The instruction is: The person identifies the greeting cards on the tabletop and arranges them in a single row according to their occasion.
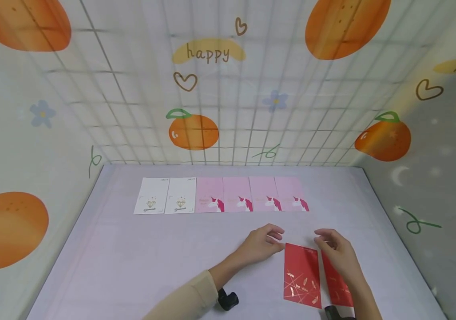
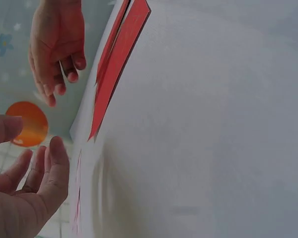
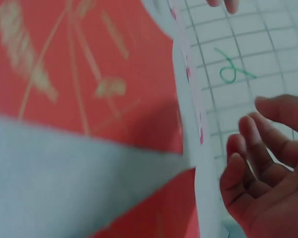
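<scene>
A red card [image 1: 302, 275] with gold feather and line prints lies on the table near its front right. Beside it, a second red card [image 1: 336, 284] is partly covered by my right hand [image 1: 337, 251]. My left hand [image 1: 260, 243] is at the first card's upper left corner, palm turned inward. In the left wrist view the left hand [image 2: 27, 203] has its fingers loosely bent and nothing between them. The right hand [image 3: 270, 178] is likewise relaxed and bare in the right wrist view, above the table beyond the red cards.
Toward the back of the table [image 1: 132, 253], a row holds two white cards [image 1: 180, 195] with diamond prints, then several pink unicorn cards [image 1: 237, 194], edge to edge. A printed curtain [image 1: 247, 89] over a wire grid closes off the back; printed cloth hangs at both sides.
</scene>
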### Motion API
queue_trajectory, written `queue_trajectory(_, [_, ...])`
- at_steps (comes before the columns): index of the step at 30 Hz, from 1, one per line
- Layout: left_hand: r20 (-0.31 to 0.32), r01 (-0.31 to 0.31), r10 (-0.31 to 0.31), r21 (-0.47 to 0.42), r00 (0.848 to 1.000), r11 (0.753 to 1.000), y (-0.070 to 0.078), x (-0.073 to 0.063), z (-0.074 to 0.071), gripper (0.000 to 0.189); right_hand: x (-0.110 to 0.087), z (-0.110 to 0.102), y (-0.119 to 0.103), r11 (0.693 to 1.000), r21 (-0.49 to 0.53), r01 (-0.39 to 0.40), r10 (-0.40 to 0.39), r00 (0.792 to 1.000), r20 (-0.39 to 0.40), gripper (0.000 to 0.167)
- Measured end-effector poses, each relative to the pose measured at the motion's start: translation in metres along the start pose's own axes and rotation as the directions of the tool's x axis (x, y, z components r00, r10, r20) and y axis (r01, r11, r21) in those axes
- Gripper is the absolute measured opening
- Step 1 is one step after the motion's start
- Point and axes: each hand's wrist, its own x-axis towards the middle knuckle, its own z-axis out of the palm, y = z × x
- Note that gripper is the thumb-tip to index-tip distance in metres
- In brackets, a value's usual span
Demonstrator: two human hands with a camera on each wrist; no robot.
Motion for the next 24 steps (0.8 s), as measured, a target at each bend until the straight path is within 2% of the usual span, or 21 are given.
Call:
queue_trajectory(6, [0.047,-0.010,0.006,0.083,0.999,0.997,0.005,0.012,0.013,0.041,0.002,-0.007,0.016,0.998,-0.043,-0.036,0.040,0.992,0.116,0.052])
queue_trajectory(11, [0.081,-0.024,0.007,0.218,0.997,0.976,0.002,0.016,0.018,0.045,0.003,-0.014,0.024,0.997,-0.075,-0.027,0.041,0.981,0.190,0.064])
queue_trajectory(16, [0.109,-0.025,-0.013,0.342,0.994,0.939,-0.003,0.017,0.023,0.052,0.003,-0.015,0.031,0.993,-0.114,-0.025,0.054,0.966,0.254,0.073])
queue_trajectory(19, [0.109,-0.034,-0.012,0.403,0.994,0.914,-0.005,0.018,0.025,0.055,0.004,-0.013,0.034,0.991,-0.126,-0.036,0.068,0.962,0.266,0.075])
queue_trajectory(24, [0.125,-0.046,-0.024,0.530,0.992,0.846,0.000,0.019,0.028,0.058,0.004,-0.010,0.035,0.987,-0.152,-0.049,0.089,0.960,0.266,0.079])
